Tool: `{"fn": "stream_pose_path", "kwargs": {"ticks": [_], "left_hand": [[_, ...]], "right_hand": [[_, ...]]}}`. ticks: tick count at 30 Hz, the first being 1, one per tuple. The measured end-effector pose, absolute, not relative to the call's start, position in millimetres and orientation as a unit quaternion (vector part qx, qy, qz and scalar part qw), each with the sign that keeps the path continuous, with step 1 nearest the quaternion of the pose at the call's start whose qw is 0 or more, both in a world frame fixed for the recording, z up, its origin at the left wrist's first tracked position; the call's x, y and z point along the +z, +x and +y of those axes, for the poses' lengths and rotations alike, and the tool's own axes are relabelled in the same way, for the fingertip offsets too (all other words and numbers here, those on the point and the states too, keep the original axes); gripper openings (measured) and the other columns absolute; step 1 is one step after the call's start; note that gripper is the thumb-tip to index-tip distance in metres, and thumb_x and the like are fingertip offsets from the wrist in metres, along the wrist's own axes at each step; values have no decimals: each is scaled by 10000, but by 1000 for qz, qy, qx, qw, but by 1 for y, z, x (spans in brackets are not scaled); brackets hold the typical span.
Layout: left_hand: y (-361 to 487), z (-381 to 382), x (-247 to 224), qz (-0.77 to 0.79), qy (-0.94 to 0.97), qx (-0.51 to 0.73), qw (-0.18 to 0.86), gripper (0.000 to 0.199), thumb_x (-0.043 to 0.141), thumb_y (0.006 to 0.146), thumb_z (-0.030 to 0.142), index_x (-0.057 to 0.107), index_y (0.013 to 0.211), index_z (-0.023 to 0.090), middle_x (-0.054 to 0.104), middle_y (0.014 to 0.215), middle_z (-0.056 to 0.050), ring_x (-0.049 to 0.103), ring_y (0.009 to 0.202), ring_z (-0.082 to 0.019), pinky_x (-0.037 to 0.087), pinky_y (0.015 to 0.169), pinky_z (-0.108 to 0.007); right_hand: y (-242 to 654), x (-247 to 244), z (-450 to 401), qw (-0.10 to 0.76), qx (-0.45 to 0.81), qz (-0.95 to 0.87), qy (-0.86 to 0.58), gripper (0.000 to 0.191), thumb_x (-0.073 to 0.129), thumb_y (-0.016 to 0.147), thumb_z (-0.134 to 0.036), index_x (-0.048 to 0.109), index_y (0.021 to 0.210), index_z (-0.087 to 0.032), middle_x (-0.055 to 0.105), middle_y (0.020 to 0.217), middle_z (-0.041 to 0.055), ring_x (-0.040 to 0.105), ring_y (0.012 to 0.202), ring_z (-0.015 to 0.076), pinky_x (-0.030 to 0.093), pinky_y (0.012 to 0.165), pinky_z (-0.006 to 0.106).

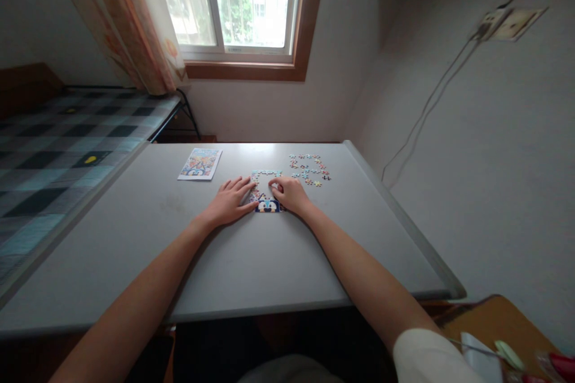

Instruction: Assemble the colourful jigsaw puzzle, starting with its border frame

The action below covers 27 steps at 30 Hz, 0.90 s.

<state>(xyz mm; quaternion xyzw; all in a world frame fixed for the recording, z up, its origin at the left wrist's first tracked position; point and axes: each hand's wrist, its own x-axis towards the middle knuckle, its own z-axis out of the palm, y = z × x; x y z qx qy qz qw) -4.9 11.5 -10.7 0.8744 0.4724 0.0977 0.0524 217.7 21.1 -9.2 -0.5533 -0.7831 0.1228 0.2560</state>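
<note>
A partly assembled jigsaw puzzle lies flat on the table, its border joined around a bare middle and a dark blue character's face along the near edge. My left hand rests palm down at its left side, fingers spread and the tips touching the border. Over the right side of the puzzle is my right hand, with thumb and index finger curled together above the bare middle. Whatever those fingertips may hold is too small to make out. Several loose puzzle pieces are scattered beyond my right hand.
A printed picture sheet lies at the far left of the white table. A checkered bed stands to the left, a window ahead. Cables hang on the right wall. A wooden stool is at lower right.
</note>
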Motion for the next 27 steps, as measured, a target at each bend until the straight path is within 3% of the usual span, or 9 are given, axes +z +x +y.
{"fn": "stream_pose_path", "kwargs": {"ticks": [27], "left_hand": [[-5, 11, -9, 472, 873, 104, 60, 623, 378, 909, 596, 404, 1433, 262, 319, 1537, -44, 252, 1420, -265, 179, 1160, -447]], "right_hand": [[218, -5, 19, 250, 128, -782, -557, 202, 547, 842, -230, 700, 973, -213, 647, 750, 4, 554, 713, 140, 357, 756, 266]]}}
